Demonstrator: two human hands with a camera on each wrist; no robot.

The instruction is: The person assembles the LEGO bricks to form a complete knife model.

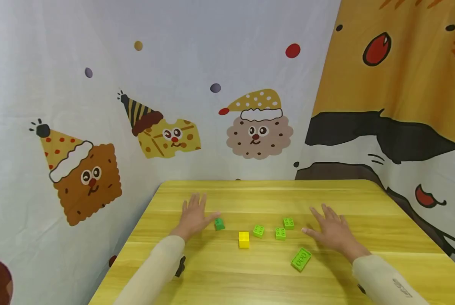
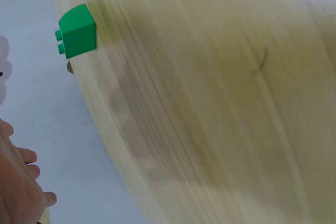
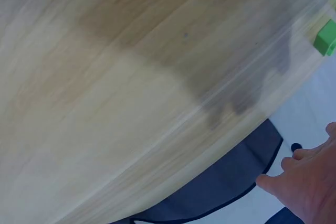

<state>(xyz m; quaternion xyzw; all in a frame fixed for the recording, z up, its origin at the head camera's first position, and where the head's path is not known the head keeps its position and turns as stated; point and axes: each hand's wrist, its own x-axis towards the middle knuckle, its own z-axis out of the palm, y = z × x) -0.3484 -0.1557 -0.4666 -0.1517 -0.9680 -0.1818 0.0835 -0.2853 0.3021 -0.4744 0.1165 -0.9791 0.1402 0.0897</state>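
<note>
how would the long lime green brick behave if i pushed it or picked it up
The long lime green brick looks like moulded plastic, so it should feel stiff. Its hollow underside faces up, suggesting it is light for its size. Lying broad and low, it would probably slide rather than roll when pushed.

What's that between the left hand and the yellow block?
In the head view, a dark green block lies on the table between the left hand and the yellow block.
</note>
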